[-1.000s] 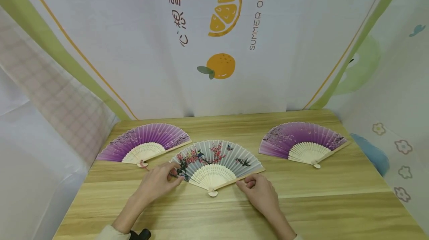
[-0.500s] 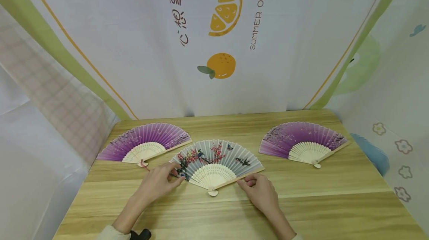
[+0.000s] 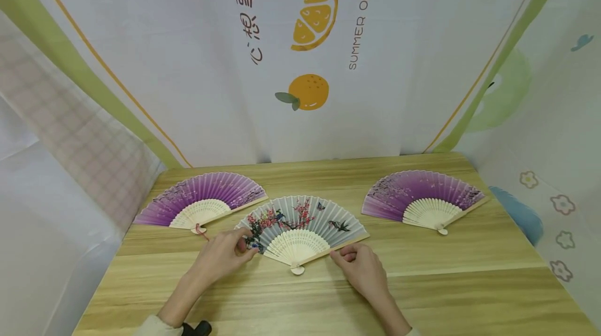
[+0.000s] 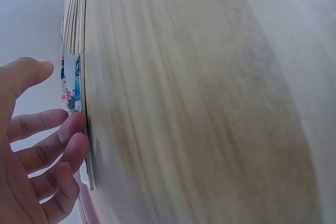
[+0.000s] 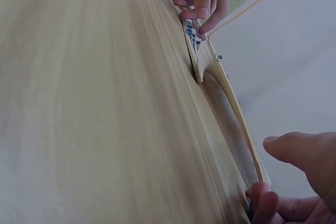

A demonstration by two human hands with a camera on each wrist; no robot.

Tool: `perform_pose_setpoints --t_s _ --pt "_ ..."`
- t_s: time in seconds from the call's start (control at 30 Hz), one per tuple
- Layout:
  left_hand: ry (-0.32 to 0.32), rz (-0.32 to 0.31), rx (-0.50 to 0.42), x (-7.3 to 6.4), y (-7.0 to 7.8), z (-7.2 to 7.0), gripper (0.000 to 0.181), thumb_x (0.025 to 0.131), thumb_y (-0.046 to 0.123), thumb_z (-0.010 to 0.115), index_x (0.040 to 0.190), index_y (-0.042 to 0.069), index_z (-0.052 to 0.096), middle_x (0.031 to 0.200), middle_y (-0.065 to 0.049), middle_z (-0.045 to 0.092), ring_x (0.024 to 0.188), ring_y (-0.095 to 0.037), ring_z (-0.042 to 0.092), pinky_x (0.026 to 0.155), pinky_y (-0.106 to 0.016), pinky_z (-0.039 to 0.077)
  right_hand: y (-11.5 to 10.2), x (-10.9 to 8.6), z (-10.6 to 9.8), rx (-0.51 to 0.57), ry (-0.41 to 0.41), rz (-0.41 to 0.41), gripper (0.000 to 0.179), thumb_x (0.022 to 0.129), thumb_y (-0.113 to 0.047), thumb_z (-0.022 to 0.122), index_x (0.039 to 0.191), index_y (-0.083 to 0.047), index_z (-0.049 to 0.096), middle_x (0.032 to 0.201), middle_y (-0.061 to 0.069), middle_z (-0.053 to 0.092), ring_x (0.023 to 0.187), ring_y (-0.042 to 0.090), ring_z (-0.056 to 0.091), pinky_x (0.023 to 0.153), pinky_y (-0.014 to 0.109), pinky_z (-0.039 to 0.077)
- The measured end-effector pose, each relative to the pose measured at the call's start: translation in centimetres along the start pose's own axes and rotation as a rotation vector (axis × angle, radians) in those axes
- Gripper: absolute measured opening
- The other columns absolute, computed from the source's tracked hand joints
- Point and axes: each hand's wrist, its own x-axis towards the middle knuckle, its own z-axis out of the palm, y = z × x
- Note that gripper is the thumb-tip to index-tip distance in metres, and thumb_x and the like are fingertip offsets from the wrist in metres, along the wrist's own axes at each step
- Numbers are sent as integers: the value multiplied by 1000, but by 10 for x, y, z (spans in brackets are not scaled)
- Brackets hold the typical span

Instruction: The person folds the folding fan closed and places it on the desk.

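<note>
An unfolded grey folding fan (image 3: 297,242), printed with red blossoms and birds, lies on the wooden table between both hands. At its left edge is my left hand (image 3: 218,255); the left wrist view has the thumb apart from the loosely bent fingers, which touch the edge of the fan (image 4: 76,19). My right hand (image 3: 363,271) is at the right guard stick. In the right wrist view its fingertips touch the end of the fan (image 5: 231,98) while the thumb stays off it. Part of the fan's left side is hidden behind the left fingers.
Two unfolded purple fans lie farther back: a left fan (image 3: 202,195) with a red cord and a right fan (image 3: 422,195). The wooden table (image 3: 469,284) meets a white curtain (image 3: 399,91) at the back. Printed cloth hangs at both sides.
</note>
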Motion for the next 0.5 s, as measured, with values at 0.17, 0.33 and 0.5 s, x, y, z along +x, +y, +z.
perform_pose_setpoints --t_s 0.17,0.33,0.5 --pt "-3 -16 -1 -1 0 1 32 86 27 84 109 9 71 74 11 61 65 -7 57 58 -30 48 -5 -3 2 19 -18 -17 30 86 -43 81 87 -13 75 76 -7 64 71 11 59 61 37 49" --pt "-4 -23 -4 -2 0 3 33 85 27 84 110 9 72 75 10 62 65 -8 57 58 -30 49 -8 -5 3 19 -31 -27 29 87 -43 80 86 -15 76 77 -7 65 71 10 60 61 37 49" --pt "-4 -31 -4 -2 0 4 34 85 28 84 111 9 72 76 10 63 65 -9 58 56 -30 48 -9 -4 3 28 -44 -47 27 89 -41 78 85 -15 76 77 -7 68 71 11 62 61 38 51"
